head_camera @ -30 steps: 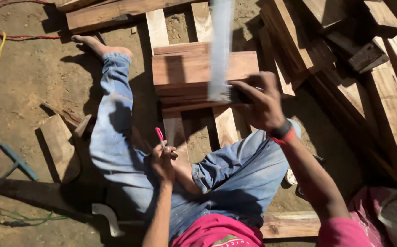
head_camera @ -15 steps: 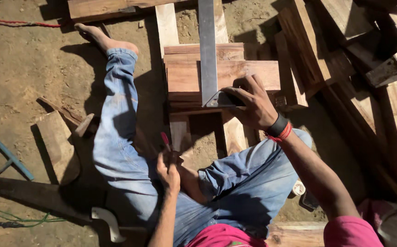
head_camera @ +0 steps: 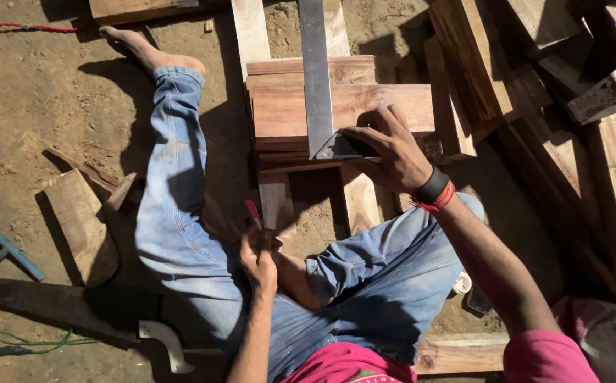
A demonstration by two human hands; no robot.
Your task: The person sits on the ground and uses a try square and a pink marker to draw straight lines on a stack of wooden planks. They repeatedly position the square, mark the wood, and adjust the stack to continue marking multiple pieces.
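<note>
from the head camera, looking down, a person sits on the dirt floor point(head_camera: 31, 106) in blue jeans, one bare foot point(head_camera: 137, 46) stretched far out; the right hand point(head_camera: 386, 152) rests on the near end of a long flat grey metal square ruler point(head_camera: 316, 78); its fingers are spread and pressed down on the dark handle part of the ruler, clamped over it rather than curled into a fist; it looks like the hand pushes the ruler flat so it will not slide; the ruler lies straight across a stack of short reddish-brown wooden boards point(head_camera: 336, 106), and its handle sits tight at the near edge of the top board, likely so the blade runs square over the wood; the right arm reaches forward, bent a little at the wrist, with a black band and a red thread point(head_camera: 435, 195) on it; the left hand point(head_camera: 259, 259) is low, close to the lap, well apart from the boards; it is closed around a thin pink pencil point(head_camera: 252, 211), tip up, pinched in the fingers like a pen ready to draw; the left arm is bent and tucked in near the body; the stack sits on pale wooden planks point(head_camera: 251, 32) between the legs, near enough for both hands; on the right are many big rough brown timber pieces point(head_camera: 606, 184) in a pile; on the left lie a flat brown wood scrap point(head_camera: 81, 227) and a blue metal t-shaped tool point(head_camera: 6, 248), both out of reach.
</note>
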